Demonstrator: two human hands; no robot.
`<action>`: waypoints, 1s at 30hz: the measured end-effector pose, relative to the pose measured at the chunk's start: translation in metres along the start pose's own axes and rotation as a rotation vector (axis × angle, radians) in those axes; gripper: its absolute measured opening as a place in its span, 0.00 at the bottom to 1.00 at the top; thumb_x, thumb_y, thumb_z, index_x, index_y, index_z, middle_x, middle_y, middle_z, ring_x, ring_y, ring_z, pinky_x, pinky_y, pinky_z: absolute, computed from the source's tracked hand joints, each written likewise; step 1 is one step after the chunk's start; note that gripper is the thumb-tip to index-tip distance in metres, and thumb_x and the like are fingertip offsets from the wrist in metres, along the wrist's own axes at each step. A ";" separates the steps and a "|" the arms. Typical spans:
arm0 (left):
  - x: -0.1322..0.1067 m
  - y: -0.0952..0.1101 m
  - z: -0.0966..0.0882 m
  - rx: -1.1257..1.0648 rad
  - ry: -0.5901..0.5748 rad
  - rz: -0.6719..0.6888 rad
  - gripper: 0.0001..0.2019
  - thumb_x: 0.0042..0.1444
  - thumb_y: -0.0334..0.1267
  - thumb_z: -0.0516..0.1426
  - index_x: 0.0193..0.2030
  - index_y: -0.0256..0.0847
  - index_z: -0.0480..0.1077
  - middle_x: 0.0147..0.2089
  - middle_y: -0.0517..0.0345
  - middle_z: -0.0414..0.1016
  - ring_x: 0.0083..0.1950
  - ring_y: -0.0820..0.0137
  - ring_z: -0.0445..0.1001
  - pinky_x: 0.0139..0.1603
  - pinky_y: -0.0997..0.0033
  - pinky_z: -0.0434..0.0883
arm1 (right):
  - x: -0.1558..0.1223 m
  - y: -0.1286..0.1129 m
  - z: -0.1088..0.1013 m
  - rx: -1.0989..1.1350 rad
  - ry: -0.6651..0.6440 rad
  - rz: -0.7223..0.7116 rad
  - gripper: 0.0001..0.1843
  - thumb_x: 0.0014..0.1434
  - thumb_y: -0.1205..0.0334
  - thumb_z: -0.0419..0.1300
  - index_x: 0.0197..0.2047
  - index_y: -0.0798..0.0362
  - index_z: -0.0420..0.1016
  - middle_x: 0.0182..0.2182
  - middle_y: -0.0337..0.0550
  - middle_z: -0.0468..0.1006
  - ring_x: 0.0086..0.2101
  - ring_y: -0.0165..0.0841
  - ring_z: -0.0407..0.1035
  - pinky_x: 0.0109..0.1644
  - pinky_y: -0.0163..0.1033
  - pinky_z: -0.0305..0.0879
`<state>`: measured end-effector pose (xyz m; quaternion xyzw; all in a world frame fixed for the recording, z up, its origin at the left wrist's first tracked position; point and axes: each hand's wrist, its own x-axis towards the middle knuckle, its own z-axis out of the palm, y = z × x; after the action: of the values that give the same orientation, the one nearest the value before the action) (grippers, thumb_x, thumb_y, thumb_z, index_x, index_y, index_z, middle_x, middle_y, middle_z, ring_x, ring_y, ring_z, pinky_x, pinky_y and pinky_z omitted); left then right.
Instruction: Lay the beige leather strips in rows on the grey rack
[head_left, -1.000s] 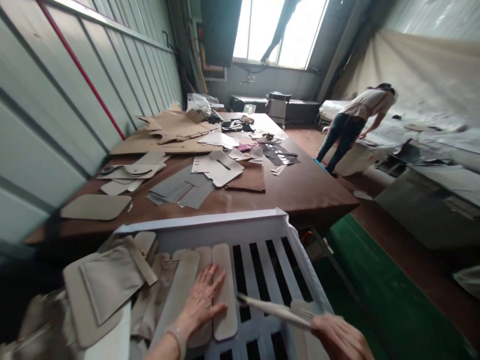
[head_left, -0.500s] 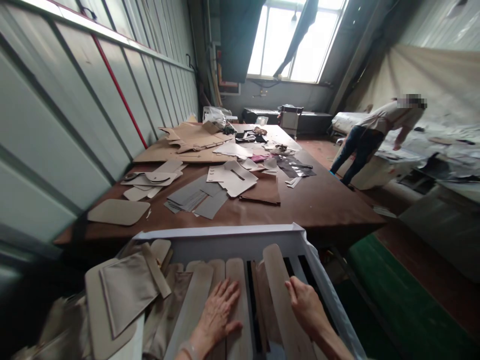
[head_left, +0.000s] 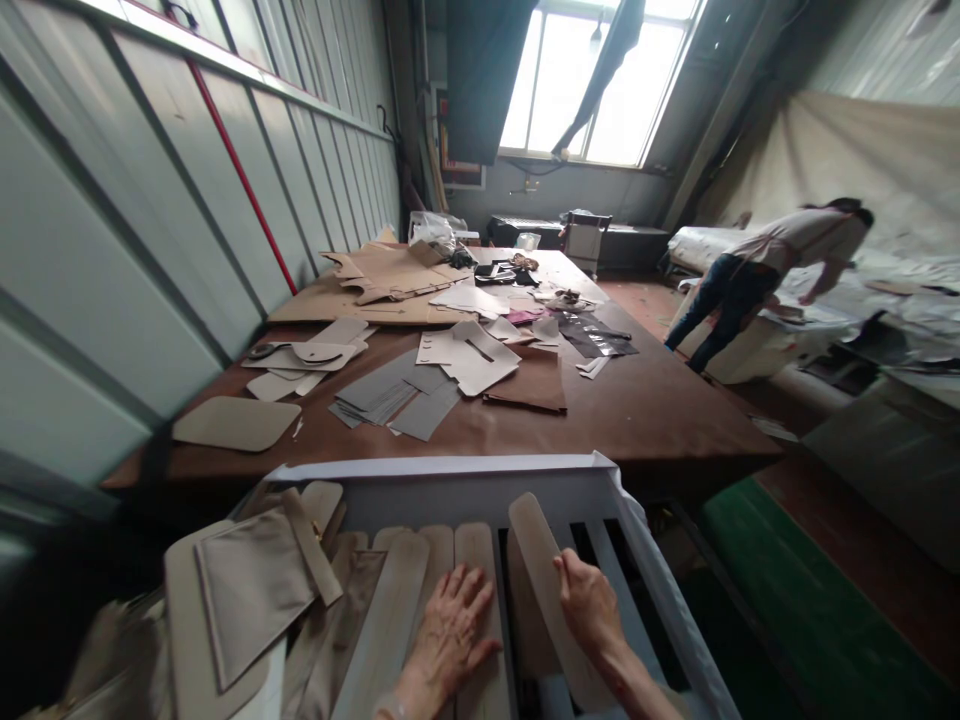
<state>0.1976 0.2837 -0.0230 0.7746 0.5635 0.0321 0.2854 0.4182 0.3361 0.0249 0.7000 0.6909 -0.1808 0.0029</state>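
My left hand (head_left: 454, 625) lies flat with fingers extended on long beige strips with rounded ends (head_left: 475, 560), set side by side in a white-edged tray (head_left: 450, 467). In my right hand (head_left: 591, 600) is another beige strip (head_left: 541, 545), gripped at its right edge and tilted to the left. Beneath that strip lies a brownish piece (head_left: 521, 600), partly covered. Dark slots show in the tray floor to the right of it. Left of the strips, a taupe fabric panel (head_left: 255, 580) rests on a larger rounded beige piece (head_left: 180, 600).
Beyond the tray stands a brown-topped table (head_left: 622, 410) with grey sheets (head_left: 397, 395), a slotted white piece (head_left: 472, 360), cardboard (head_left: 390, 275) and a rounded panel (head_left: 236, 423). A metal wall (head_left: 135, 200) runs along the left. Another person (head_left: 772, 260) bends over a surface at right.
My right hand has moved a little left with its strip, uncovering more tray slots on the right. The left hand stays on the strips. The other person has leaned slightly further right.
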 end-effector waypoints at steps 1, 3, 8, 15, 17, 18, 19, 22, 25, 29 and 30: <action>0.001 0.001 0.001 0.008 0.004 -0.005 0.33 0.52 0.53 0.59 0.65 0.52 0.58 0.68 0.52 0.58 0.70 0.48 0.51 0.68 0.43 0.54 | 0.000 -0.001 0.000 -0.028 0.028 -0.038 0.17 0.72 0.62 0.40 0.35 0.53 0.64 0.29 0.44 0.76 0.33 0.41 0.73 0.30 0.37 0.44; 0.002 0.001 0.003 0.007 0.028 -0.013 0.33 0.52 0.51 0.60 0.64 0.52 0.59 0.68 0.52 0.58 0.70 0.48 0.51 0.68 0.43 0.54 | -0.001 -0.003 0.002 -0.054 0.052 -0.110 0.16 0.71 0.64 0.40 0.35 0.53 0.64 0.30 0.44 0.76 0.33 0.41 0.73 0.30 0.38 0.42; 0.004 -0.002 0.004 -0.003 0.033 0.035 0.31 0.53 0.50 0.58 0.64 0.51 0.59 0.71 0.55 0.53 0.71 0.49 0.48 0.69 0.42 0.52 | -0.006 0.001 0.033 0.298 -0.026 -0.009 0.18 0.68 0.56 0.41 0.29 0.52 0.61 0.25 0.46 0.73 0.27 0.38 0.69 0.30 0.37 0.46; 0.009 0.006 0.010 -0.085 0.079 0.072 0.29 0.56 0.59 0.53 0.59 0.45 0.63 0.70 0.58 0.55 0.71 0.55 0.49 0.71 0.48 0.51 | -0.004 0.027 0.072 0.593 -0.085 0.001 0.23 0.62 0.44 0.40 0.27 0.52 0.62 0.27 0.45 0.72 0.31 0.38 0.67 0.36 0.38 0.59; 0.012 0.008 0.012 -0.072 0.089 0.051 0.32 0.54 0.59 0.55 0.61 0.45 0.62 0.69 0.56 0.56 0.71 0.54 0.51 0.71 0.47 0.52 | -0.003 0.029 0.075 0.620 -0.097 0.007 0.24 0.61 0.43 0.41 0.27 0.52 0.62 0.27 0.44 0.72 0.31 0.37 0.66 0.35 0.38 0.59; 0.013 0.008 0.013 -0.060 0.088 0.044 0.33 0.53 0.59 0.56 0.63 0.46 0.60 0.69 0.56 0.57 0.70 0.53 0.51 0.70 0.46 0.53 | -0.003 0.029 0.076 0.627 -0.100 0.009 0.24 0.61 0.43 0.41 0.27 0.52 0.62 0.27 0.44 0.72 0.30 0.36 0.66 0.35 0.37 0.59; 0.014 0.009 0.013 -0.047 0.082 0.042 0.35 0.53 0.57 0.58 0.64 0.46 0.58 0.69 0.55 0.57 0.70 0.52 0.51 0.70 0.45 0.53 | -0.002 0.028 0.077 0.631 -0.102 0.012 0.24 0.61 0.43 0.41 0.27 0.52 0.62 0.27 0.44 0.71 0.30 0.36 0.66 0.35 0.37 0.59; 0.014 0.010 0.010 -0.023 0.059 0.047 0.38 0.52 0.54 0.60 0.67 0.50 0.53 0.69 0.56 0.57 0.70 0.52 0.51 0.70 0.44 0.53 | 0.000 0.025 0.078 0.627 -0.111 0.016 0.23 0.61 0.44 0.42 0.26 0.53 0.63 0.26 0.43 0.71 0.29 0.35 0.65 0.34 0.37 0.58; 0.014 0.011 0.008 -0.006 0.050 0.053 0.37 0.52 0.54 0.60 0.67 0.53 0.53 0.69 0.59 0.56 0.70 0.53 0.51 0.69 0.45 0.53 | 0.002 0.022 0.075 0.592 -0.122 0.019 0.22 0.62 0.48 0.43 0.27 0.54 0.65 0.26 0.43 0.72 0.28 0.34 0.66 0.33 0.36 0.58; 0.014 0.008 0.012 0.019 0.075 0.073 0.37 0.54 0.55 0.58 0.68 0.52 0.51 0.70 0.57 0.56 0.70 0.52 0.50 0.69 0.46 0.52 | 0.004 0.016 0.069 0.489 -0.142 0.040 0.18 0.65 0.56 0.46 0.26 0.54 0.66 0.25 0.41 0.73 0.28 0.33 0.67 0.32 0.34 0.55; 0.014 0.008 0.014 0.024 0.079 0.080 0.37 0.54 0.54 0.57 0.68 0.52 0.51 0.70 0.57 0.55 0.70 0.52 0.50 0.69 0.46 0.51 | 0.004 0.014 0.067 0.455 -0.147 0.052 0.18 0.65 0.58 0.46 0.26 0.54 0.67 0.25 0.41 0.73 0.29 0.32 0.67 0.32 0.34 0.55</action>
<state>0.2146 0.2891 -0.0346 0.7981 0.5430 0.0673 0.2524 0.4149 0.3224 -0.0421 0.6850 0.6121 -0.3823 -0.1000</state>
